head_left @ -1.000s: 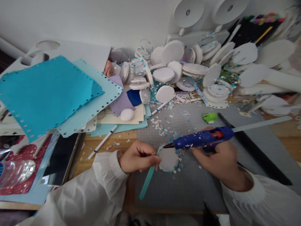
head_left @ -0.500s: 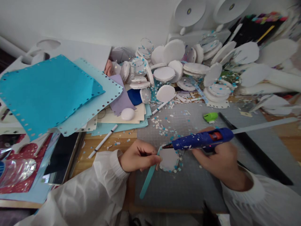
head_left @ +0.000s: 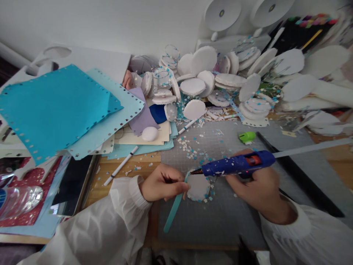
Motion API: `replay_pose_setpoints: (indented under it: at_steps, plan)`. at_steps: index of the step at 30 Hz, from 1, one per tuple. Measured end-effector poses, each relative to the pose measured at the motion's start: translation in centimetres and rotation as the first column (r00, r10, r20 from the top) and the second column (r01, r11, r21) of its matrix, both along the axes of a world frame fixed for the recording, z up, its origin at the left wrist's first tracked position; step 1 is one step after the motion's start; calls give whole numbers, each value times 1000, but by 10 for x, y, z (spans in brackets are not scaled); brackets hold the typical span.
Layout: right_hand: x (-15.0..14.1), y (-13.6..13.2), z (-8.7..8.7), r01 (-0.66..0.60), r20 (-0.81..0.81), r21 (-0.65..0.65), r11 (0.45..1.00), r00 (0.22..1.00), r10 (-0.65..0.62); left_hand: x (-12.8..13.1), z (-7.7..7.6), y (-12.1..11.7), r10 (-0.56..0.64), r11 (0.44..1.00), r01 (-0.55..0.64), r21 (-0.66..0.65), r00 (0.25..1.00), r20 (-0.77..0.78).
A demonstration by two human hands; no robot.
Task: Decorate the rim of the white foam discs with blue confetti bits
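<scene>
My left hand [head_left: 166, 184] pinches a teal strip [head_left: 173, 215] that looks like a craft stick, against the left edge of a round white disc [head_left: 199, 186]. Small blue and white flower pieces line the disc's right and lower rim. My right hand [head_left: 256, 187] is wrapped round a dark blue hot glue gun [head_left: 228, 164], which has white specks on its body. Its dark nozzle points left, close to the strip's upper end at the disc's edge. A pale glue stick [head_left: 309, 148] runs out of the gun's back. The fingers partly hide the strip.
A grey cutting mat [head_left: 220, 224] lies beneath, scattered with confetti flowers [head_left: 190, 149]. Behind stand many white discs [head_left: 193, 87]. Blue paper sheets [head_left: 57, 110] and a white marker [head_left: 121, 165] are left; a green punch [head_left: 247, 137] and black bar [head_left: 303, 176] are right.
The glue gun has shifted by only a hair. Both hands, the strip and the disc are almost exactly where they were.
</scene>
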State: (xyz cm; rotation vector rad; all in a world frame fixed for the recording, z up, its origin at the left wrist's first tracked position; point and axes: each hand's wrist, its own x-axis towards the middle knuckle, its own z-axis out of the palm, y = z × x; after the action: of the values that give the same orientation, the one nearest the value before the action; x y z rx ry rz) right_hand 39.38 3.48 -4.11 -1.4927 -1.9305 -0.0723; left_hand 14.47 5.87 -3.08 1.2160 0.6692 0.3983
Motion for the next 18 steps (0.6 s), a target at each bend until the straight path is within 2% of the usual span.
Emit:
replay_pose_setpoints:
  at_steps: [12,18]
  plan:
    - [1,0,1,-2,-15,-50,999,1000,2,-1,-4,0,-5,1000,4,14,1000,18]
    - [0,1,1,-14,-2,-5,1000,1000,14,0,-2,0,-6,1000,6,6,1000,4]
